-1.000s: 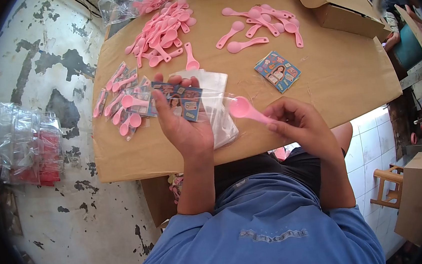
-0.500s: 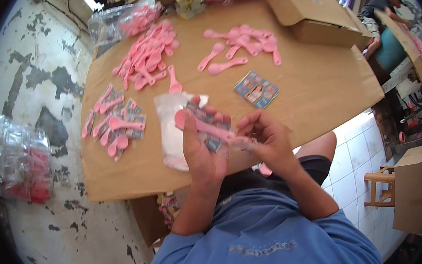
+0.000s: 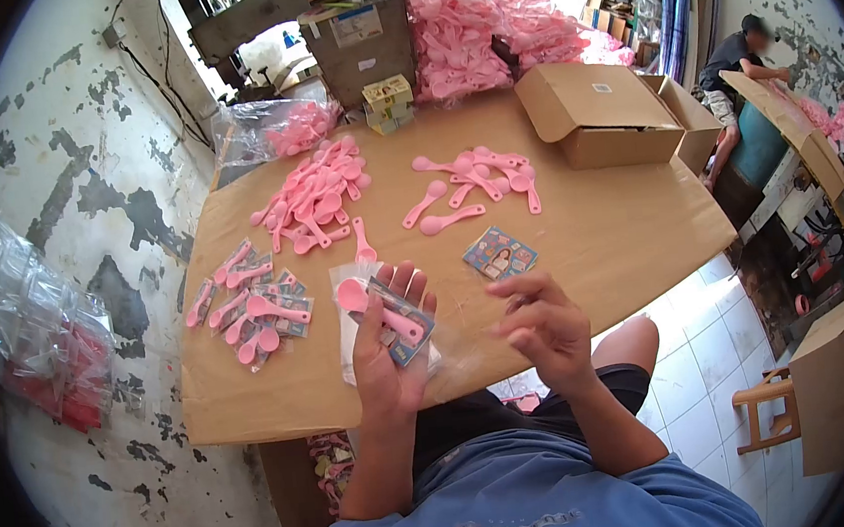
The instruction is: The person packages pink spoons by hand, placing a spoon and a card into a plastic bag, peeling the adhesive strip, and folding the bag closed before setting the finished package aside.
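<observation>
The left hand (image 3: 388, 367) closes its grip, thumb on top, on a pink plastic spoon (image 3: 371, 306) and a printed picture card (image 3: 406, 333). Both lie on clear plastic sleeves (image 3: 350, 355) at the 6 o'clock edge of the brown cardboard-covered table (image 3: 600, 238). At its 3 o'clock, the right hand (image 3: 540, 331) has a slack, empty grip with fingers spread.

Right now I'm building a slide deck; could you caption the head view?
Left hand holds a pink spoon, printed card and clear bag; right hand hovers open beside them.
</observation>
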A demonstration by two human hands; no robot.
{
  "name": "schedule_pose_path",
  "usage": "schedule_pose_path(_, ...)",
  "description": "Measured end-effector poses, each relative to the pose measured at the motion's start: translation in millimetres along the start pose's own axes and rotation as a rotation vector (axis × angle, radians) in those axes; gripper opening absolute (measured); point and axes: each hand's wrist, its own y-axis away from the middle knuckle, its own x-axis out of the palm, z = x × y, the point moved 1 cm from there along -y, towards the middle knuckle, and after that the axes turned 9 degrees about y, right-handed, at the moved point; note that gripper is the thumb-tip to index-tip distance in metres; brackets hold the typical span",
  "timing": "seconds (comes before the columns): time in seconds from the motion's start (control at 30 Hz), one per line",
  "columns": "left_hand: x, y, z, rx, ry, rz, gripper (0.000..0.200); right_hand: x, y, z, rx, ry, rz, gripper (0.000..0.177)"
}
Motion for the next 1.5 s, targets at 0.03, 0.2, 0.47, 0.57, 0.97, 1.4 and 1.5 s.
schedule_pose_path(0.03, 5, 0, -3, 0.002, 0.009, 0.015, 0.045, -3, -3, -2, 0.062, -0.022, -0.037, 0.029)
schedule_pose_path(0.2, 6, 1, 3, -0.204, -0.078, 0.126, 0.054, 19, -34, 1, -0.129, 0.395, 0.155, 0.038)
schedule_pose_path(0.47, -2, -6, -2, -0.327, -0.015, 0.131, 0.065, 22, -46, -7, -0.138, -0.003, 0.054, 0.033)
schedule_pose_path(0.57, -7, -9, -7, -0.089, -0.229, 0.149, 0.067, 17, -38, -18, 0.162, -0.379, 0.014, 0.033)
schedule_pose_path(0.97, 5, -3, 7, -0.106, -0.749, 0.173, 0.042, 20, -18, -10, 0.616, -0.214, 0.047, 0.045)
schedule_pose_path(1.4, 23, 1, 18, 0.102, -1.226, 0.312, 0.069, 17, -57, -19, -0.194, 0.641, -0.211, 0.028)
schedule_pose_path(1.5, 19, 0, 24, 0.135, -1.259, 0.334, 0.07, 18, -56, -22, -0.199, 0.636, -0.228, 0.026)
